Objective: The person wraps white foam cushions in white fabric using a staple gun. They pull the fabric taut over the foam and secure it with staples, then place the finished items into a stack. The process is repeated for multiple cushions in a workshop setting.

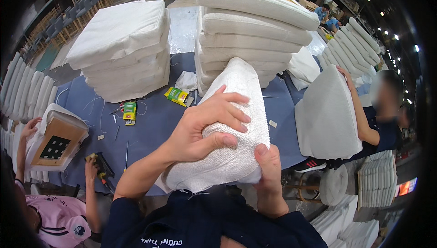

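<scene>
A white fabric-covered seat cushion (236, 157) stands tilted up in front of me, its near end close to my body. My left hand (205, 122) grips it from the left, thumb and curved fingers pressed into the woven cover. At the lower right edge, my right hand (269, 168) clasps the cushion with its thumb on the near side; the other fingers are mostly hidden behind. Loose threads (191, 191) hang from the cover's bottom edge.
Cushion stacks stand at the far left (123, 34) and far middle (250, 25) of the blue-covered table (150, 143). Small yellow-green boxes (129, 112) lie there. At left, a person holds a staple gun (104, 168) beside a wood-backed cushion (59, 141); another holds a grey cushion (327, 116) at right.
</scene>
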`<state>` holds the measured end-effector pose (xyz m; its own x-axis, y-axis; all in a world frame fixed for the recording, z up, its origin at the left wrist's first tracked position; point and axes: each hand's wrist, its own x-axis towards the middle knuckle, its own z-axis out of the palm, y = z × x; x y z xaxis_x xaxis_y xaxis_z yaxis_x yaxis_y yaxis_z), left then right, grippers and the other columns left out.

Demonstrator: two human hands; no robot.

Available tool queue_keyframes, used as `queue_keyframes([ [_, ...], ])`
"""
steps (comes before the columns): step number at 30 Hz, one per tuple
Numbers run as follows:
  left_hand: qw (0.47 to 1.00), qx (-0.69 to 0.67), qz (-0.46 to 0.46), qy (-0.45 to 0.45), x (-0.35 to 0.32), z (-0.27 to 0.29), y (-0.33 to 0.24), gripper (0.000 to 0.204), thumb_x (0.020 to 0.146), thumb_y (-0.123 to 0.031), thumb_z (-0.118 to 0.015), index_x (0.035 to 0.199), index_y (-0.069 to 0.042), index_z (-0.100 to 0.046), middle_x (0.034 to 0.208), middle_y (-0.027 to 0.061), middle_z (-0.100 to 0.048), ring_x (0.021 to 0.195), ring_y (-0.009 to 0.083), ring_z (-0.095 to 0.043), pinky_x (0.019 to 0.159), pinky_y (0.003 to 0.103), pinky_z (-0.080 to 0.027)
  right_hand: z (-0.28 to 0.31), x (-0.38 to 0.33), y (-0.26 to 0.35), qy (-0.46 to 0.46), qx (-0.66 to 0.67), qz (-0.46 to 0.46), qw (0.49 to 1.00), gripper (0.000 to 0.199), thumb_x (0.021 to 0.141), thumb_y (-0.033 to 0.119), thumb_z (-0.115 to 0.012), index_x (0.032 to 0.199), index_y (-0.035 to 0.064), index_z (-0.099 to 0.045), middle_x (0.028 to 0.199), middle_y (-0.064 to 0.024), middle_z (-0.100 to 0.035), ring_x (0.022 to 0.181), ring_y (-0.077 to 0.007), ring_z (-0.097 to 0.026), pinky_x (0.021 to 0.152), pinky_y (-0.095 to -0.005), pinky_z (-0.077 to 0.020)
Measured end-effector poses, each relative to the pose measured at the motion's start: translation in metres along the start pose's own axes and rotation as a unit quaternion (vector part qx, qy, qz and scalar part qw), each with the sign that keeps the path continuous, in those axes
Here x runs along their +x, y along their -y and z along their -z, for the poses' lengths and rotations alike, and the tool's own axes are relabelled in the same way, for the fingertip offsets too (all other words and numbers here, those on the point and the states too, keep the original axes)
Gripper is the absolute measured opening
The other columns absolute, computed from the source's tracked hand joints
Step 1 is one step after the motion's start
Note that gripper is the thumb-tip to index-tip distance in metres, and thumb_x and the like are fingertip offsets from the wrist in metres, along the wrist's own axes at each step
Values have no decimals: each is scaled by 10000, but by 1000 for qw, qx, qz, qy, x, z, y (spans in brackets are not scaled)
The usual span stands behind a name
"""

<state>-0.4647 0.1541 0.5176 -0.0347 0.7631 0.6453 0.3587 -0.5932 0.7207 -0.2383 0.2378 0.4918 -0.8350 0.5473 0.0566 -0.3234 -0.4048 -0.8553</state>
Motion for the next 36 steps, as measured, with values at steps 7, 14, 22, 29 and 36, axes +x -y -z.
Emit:
queue_keyframes([
  [7, 990, -126, -11, -55, -4, 3, 11, 304, 968, -345, -696, 993, -60, -800, 1152, 130, -777, 1355, 378, -607, 1269, 608, -223, -10, 4, -7, -18, 42, 0, 999, 450, 1113, 245, -585, 1427, -77, -582, 1318, -140, -691, 1145, -171, -671, 978, -339, -542],
  [14, 996, -66, -10, -62, 3, 12, -4, 304, 1012, -326, -631, 1018, -68, -793, 1177, 133, -768, 1392, 406, -575, 1267, 590, -231, -8, 18, -30, 28, 17, 33, 999, 393, 1118, 223, -567, 1325, -98, -660, 1375, -132, -632, 1194, -153, -599, 1012, -320, -469],
  [22, 993, -99, -33, -48, -11, 38, 8, 220, 918, -282, -770, 980, -72, -794, 1148, 111, -769, 1285, 369, -629, 1210, 548, -332, -31, 25, -16, 51, -31, 22, 998, 378, 1125, 232, -565, 1206, -112, -701, 1247, -123, -685, 1090, -137, -620, 931, -310, -488],
  [29, 991, 137, 10, 6, -8, 39, -34, 312, 840, -320, -849, 1014, -65, -815, 1155, 106, -722, 1167, 335, -631, 1042, 490, -483, -49, 36, 3, 66, -254, 140, 955, 303, 1092, 179, -593, 1112, -82, -744, 1083, -127, -751, 930, -124, -672, 776, -289, -519],
  [36, 994, 92, -42, -38, -10, 34, -22, 480, 989, -539, -708, 956, -70, -802, 1128, 151, -750, 1252, 421, -633, 1037, 536, -501, -36, 35, -23, 34, -69, 101, 992, 302, 1084, 159, -598, 1025, -92, -756, 946, -112, -771, 821, -104, -673, 699, -273, -505],
])
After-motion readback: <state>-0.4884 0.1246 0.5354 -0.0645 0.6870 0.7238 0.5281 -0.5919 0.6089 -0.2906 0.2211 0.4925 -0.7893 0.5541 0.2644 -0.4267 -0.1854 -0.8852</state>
